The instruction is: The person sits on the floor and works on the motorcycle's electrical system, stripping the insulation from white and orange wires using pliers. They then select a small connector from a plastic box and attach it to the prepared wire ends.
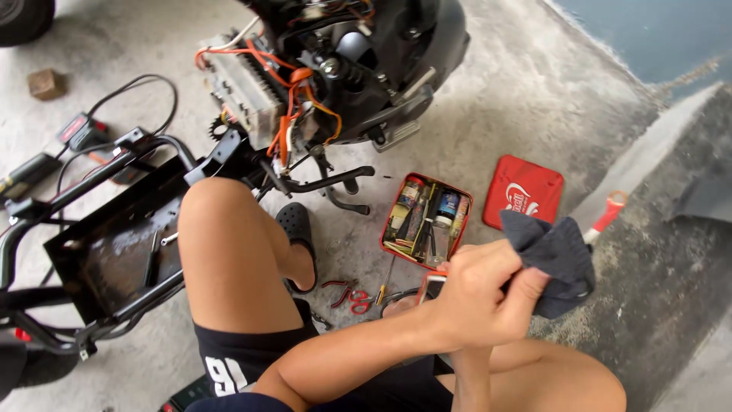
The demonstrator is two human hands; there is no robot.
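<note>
Both hands bunched around a dark grey cloth above the concrete floor.

The left hand (476, 294) is closed on the crumpled dark grey cloth (560, 259), which sticks out to its right; the right hand (526, 294) sits mostly hidden beneath, its grip unclear. The open red metal tin of small parts (427, 221) lies just beyond them.

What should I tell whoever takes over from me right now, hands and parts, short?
Left hand: closed around a small object, mostly hidden, so I cannot tell what it is.
Right hand: gripping a dark cloth, pressed up against the left hand.
Open red tin of small tools sits on the concrete just ahead; its lid lies to the right.
Red-handled pliers lie by the sandalled foot.
Scooter is opened up, orange wires exposed; black frame tray is at left.
Done: panels off. Left: wiring still loose, nothing refitted.
</note>
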